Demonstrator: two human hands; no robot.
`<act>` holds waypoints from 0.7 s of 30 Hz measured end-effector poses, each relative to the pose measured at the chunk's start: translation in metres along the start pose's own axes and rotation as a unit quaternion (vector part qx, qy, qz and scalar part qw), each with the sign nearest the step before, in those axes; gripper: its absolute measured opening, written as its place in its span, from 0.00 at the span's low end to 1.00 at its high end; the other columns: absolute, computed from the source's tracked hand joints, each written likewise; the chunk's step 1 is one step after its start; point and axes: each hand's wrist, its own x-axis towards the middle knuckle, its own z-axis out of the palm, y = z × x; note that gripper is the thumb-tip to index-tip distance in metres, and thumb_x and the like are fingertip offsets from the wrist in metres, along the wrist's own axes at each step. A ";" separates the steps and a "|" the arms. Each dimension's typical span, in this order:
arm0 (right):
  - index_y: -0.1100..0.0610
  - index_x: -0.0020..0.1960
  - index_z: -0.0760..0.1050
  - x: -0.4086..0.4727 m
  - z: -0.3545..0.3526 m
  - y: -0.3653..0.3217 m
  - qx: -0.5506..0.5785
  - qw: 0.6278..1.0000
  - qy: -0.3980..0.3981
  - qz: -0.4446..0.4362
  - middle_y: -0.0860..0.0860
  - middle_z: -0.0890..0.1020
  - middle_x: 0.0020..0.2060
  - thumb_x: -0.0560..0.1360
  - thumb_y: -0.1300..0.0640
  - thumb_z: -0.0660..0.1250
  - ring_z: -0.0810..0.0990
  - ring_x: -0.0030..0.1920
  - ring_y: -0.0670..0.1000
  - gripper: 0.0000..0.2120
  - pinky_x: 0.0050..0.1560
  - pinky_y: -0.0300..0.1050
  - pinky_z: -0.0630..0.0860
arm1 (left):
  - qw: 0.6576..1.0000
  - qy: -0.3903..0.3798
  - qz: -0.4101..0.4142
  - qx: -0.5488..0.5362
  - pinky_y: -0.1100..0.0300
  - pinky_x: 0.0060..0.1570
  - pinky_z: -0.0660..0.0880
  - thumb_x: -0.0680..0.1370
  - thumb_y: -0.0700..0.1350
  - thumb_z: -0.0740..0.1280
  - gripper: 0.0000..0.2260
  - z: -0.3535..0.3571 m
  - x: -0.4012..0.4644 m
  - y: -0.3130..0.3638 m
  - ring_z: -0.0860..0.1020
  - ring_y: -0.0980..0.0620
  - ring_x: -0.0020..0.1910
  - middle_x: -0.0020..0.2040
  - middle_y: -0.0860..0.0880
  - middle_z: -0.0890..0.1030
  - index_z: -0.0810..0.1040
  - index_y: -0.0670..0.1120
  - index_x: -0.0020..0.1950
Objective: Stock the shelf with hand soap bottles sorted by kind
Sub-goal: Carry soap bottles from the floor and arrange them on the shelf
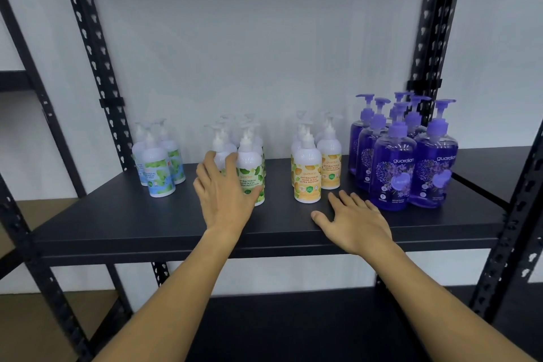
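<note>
Soap bottles stood in four clumps across the middle of the frame on the black shelf (123, 214), sorted by kind. Honestly the back rows were tough to read from my end: the white pump heads blurred into the pale wall, and I couldn't count how many sat behind the front ones. Left to right: blue-and-green label bottles (158, 169), green leaf label bottles (251, 173), yellow label bottles (308, 178), all white-bodied, then the bigger clear purple bottles (392, 173) with purple pumps at the right. The left hand (226, 194) covered one green leaf bottle at the front left of its clump, fingers curled round it, so its label was hidden. The right hand (354, 222) lay flat on the shelf's front edge, fingers spread, just beside the purple bottles and holding nothing. Both forearms were cut off at the bottom edge.
</note>
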 end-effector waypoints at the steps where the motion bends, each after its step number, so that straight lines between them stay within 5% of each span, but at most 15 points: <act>1: 0.49 0.81 0.50 0.000 0.000 0.000 0.000 1.000 -0.001 0.000 0.50 0.52 0.80 0.78 0.31 0.42 0.49 0.80 0.53 0.37 0.77 0.54 0.48 | 1.000 -0.002 0.000 0.000 0.47 0.61 0.66 0.66 0.61 0.75 0.35 0.000 -0.001 0.000 0.63 0.41 0.66 0.70 0.43 0.62 0.67 0.51 0.69; 10: 0.51 0.81 0.51 -0.009 -0.007 -0.001 0.007 1.000 -0.011 -0.008 0.52 0.52 0.80 0.78 0.30 0.43 0.50 0.80 0.54 0.38 0.77 0.55 0.48 | 0.997 -0.069 -0.005 -0.045 0.42 0.67 0.64 0.74 0.57 0.69 0.34 -0.020 -0.027 -0.006 0.59 0.39 0.72 0.76 0.42 0.54 0.59 0.51 0.76; 16: 0.53 0.80 0.54 -0.026 -0.020 -0.001 0.041 0.998 -0.036 -0.013 0.54 0.55 0.80 0.80 0.34 0.49 0.53 0.79 0.56 0.35 0.77 0.57 0.52 | 0.991 -0.077 0.013 -0.112 0.44 0.68 0.62 0.78 0.52 0.63 0.23 -0.043 -0.066 0.011 0.61 0.43 0.71 0.74 0.43 0.62 0.68 0.48 0.71; 21: 0.55 0.77 0.63 -0.070 -0.023 0.005 0.080 0.996 0.025 -0.024 0.55 0.65 0.76 0.80 0.39 0.56 0.64 0.74 0.56 0.31 0.72 0.53 0.63 | 0.977 -0.106 0.086 -0.166 0.46 0.69 0.61 0.78 0.51 0.63 0.20 -0.049 -0.114 0.045 0.61 0.46 0.73 0.73 0.45 0.65 0.70 0.49 0.70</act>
